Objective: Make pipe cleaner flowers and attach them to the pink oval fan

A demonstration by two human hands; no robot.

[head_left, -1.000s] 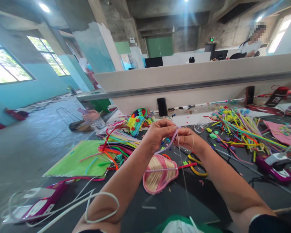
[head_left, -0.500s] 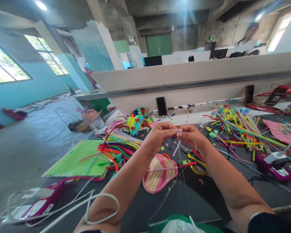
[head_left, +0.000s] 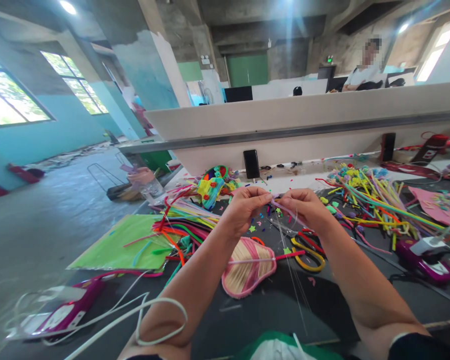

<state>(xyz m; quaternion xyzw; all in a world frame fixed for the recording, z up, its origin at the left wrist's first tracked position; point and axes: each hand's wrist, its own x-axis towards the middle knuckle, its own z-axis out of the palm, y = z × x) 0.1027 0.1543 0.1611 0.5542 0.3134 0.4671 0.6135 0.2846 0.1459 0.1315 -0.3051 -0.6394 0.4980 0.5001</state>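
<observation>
The left hand [head_left: 249, 207] and right hand [head_left: 303, 206] pinch a lilac pipe cleaner [head_left: 281, 205] at the frame's centre; fine translucent threads [head_left: 290, 272] trail below; a pink-edged striped panel [head_left: 247, 275] lies lower centre on the dark counter [head_left: 264, 320], yellow-handled scissors [head_left: 315, 270] right of it.

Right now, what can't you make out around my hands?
All in the head view:
Lilac strip: pinched part hidden by left hand and right hand.
Clear threads: too fine to trace to their ends.
Pink-rimmed piece: upper-left edge behind the left forearm.
Green-and-white thing: cut off by the bottom edge.
</observation>
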